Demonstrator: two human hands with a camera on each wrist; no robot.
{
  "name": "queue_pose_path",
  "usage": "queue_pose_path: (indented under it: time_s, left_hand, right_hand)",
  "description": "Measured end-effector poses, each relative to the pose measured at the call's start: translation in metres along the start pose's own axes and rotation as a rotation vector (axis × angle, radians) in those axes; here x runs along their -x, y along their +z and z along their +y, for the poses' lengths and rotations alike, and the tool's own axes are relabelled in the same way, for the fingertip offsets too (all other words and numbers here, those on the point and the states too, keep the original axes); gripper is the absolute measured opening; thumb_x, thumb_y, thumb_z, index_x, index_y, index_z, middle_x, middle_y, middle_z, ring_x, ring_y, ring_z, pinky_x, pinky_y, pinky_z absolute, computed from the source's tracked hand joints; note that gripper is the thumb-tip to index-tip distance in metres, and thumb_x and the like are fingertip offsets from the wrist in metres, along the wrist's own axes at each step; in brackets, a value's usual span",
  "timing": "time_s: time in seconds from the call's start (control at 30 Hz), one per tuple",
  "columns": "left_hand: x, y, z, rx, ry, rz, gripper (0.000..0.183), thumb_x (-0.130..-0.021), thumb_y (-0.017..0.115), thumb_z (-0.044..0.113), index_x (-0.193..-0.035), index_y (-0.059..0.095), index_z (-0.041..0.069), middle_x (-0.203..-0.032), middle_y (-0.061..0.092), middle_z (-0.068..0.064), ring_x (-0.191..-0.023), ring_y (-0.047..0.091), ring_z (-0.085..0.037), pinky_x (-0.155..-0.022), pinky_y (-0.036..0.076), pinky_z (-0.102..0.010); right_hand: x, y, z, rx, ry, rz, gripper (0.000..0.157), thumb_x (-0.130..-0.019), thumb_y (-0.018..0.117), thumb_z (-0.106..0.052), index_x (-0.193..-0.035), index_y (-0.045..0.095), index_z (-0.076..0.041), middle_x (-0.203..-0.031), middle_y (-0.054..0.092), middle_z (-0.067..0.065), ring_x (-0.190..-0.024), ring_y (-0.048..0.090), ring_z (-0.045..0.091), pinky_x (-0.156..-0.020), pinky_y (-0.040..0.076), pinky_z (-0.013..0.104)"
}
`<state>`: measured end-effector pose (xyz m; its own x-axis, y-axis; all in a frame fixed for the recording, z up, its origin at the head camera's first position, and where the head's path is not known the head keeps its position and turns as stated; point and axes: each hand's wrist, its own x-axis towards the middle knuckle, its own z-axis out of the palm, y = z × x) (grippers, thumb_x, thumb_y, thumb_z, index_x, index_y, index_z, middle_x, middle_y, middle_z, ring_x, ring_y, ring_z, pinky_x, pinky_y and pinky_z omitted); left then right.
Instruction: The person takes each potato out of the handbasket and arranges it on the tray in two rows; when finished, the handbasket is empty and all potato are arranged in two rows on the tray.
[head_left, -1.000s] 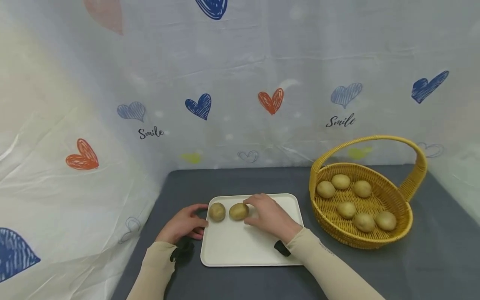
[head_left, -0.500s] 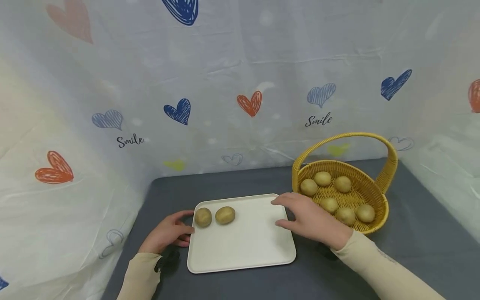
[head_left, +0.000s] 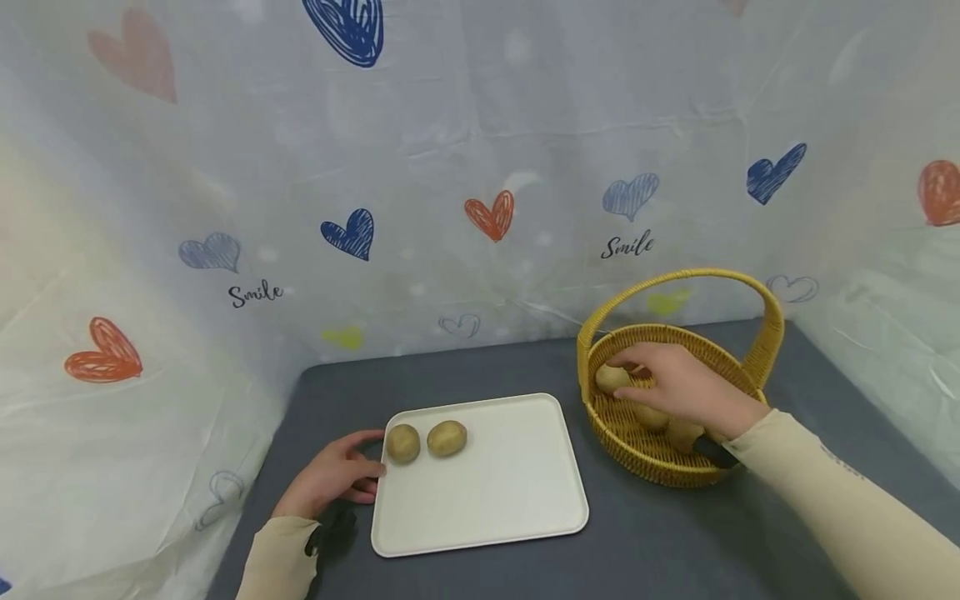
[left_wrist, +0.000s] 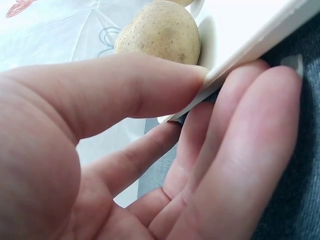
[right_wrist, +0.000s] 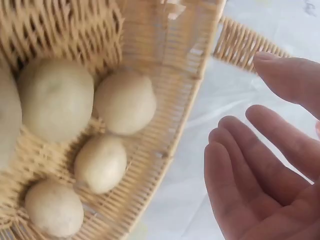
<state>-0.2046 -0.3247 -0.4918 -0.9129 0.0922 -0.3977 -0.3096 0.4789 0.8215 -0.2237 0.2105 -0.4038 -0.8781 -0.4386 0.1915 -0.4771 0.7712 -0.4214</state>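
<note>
My left hand (head_left: pixel 330 477) holds the left edge of a white rectangular tray (head_left: pixel 502 500). In the left wrist view its thumb lies on the rim and its fingers are against the outer side and underneath. Two potatoes, one (head_left: pixel 402 443) in the far-left corner and one (head_left: pixel 447 438) just right of it, lie on the tray. My right hand (head_left: pixel 686 385) is over a yellow wicker basket (head_left: pixel 626 458), thumb and fingers spread beside a potato (head_left: pixel 611 379) at its left side. In the right wrist view several potatoes (right_wrist: pixel 125 102) lie in the basket, apart from the fingers.
The basket's tall arched handle (head_left: pixel 678 275) rises over the right hand. A dark grey cloth (head_left: pixel 450 379) covers the table. Behind and beside it hangs a pale curtain (head_left: pixel 420 250) printed with hearts.
My right hand has let go of a potato on the tray and moved right, over the basket. My left hand stays at the tray edge. The head view has shifted rightward.
</note>
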Motion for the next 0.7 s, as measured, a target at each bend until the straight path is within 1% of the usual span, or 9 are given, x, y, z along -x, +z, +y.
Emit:
queue_pose_path:
  time_s: [0.13, 0.2, 0.37, 0.5, 0.57, 0.7]
  left_hand:
    - [0.001, -0.002, -0.001, -0.002, -0.001, 0.006, 0.076, -0.094, 0.080, 0.011, -0.161, 0.046, 0.006, -0.096, 0.073, -0.017, -0.073, 0.077, -0.023, -0.066, 0.068, -0.041]
    - [0.000, -0.003, -0.001, -0.002, -0.001, 0.002, 0.076, -0.094, 0.081, 0.012, -0.162, 0.046, 0.006, -0.097, 0.073, -0.017, -0.074, 0.077, -0.023, -0.067, 0.068, -0.041]
    - [-0.003, -0.002, -0.002, 0.003, -0.004, -0.005, 0.077, -0.094, 0.081, 0.012, -0.162, 0.046, 0.007, -0.097, 0.074, -0.016, -0.074, 0.077, -0.023, -0.067, 0.068, -0.041]
    - [-0.002, -0.001, -0.003, -0.001, -0.006, 0.002, 0.077, -0.094, 0.081, 0.011, -0.162, 0.046, 0.006, -0.097, 0.074, -0.016, -0.074, 0.076, -0.023, -0.067, 0.068, -0.041]
    - [-0.002, 0.000, -0.004, -0.003, -0.009, 0.005, 0.077, -0.094, 0.081, 0.011, -0.162, 0.046, 0.006, -0.096, 0.074, -0.016, -0.073, 0.076, -0.023, -0.066, 0.068, -0.041]
    - [-0.003, 0.001, -0.004, -0.002, -0.004, -0.003, 0.077, -0.094, 0.081, 0.012, -0.162, 0.045, 0.006, -0.095, 0.074, -0.016, -0.073, 0.077, -0.023, -0.066, 0.068, -0.041]
  right_hand:
    - [-0.010, -0.003, 0.006, -0.012, 0.012, -0.038, 0.036, -0.096, 0.083, -0.021, -0.131, 0.077, -0.012, -0.127, 0.078, 0.010, -0.114, 0.074, 0.033, -0.095, 0.063, 0.053]
    - [-0.013, -0.002, 0.010, -0.007, 0.030, -0.059, 0.038, -0.097, 0.083, -0.020, -0.133, 0.076, -0.009, -0.128, 0.077, 0.012, -0.116, 0.074, 0.034, -0.096, 0.062, 0.054]
    - [-0.023, 0.005, 0.023, -0.007, 0.070, -0.088, 0.043, -0.096, 0.083, -0.017, -0.136, 0.073, -0.002, -0.132, 0.075, 0.016, -0.117, 0.073, 0.037, -0.098, 0.061, 0.056]
    - [-0.030, 0.013, 0.032, -0.029, 0.087, -0.109, 0.047, -0.095, 0.084, -0.019, -0.137, 0.072, -0.001, -0.133, 0.074, 0.017, -0.119, 0.072, 0.039, -0.101, 0.059, 0.057]
    - [-0.033, 0.017, 0.035, -0.035, 0.094, -0.121, 0.048, -0.095, 0.084, -0.021, -0.137, 0.071, -0.001, -0.132, 0.075, 0.017, -0.119, 0.072, 0.038, -0.101, 0.059, 0.056]
    - [-0.034, 0.020, 0.039, -0.037, 0.109, -0.144, 0.049, -0.094, 0.084, -0.018, -0.137, 0.071, 0.000, -0.130, 0.075, 0.017, -0.118, 0.071, 0.038, -0.099, 0.059, 0.056]
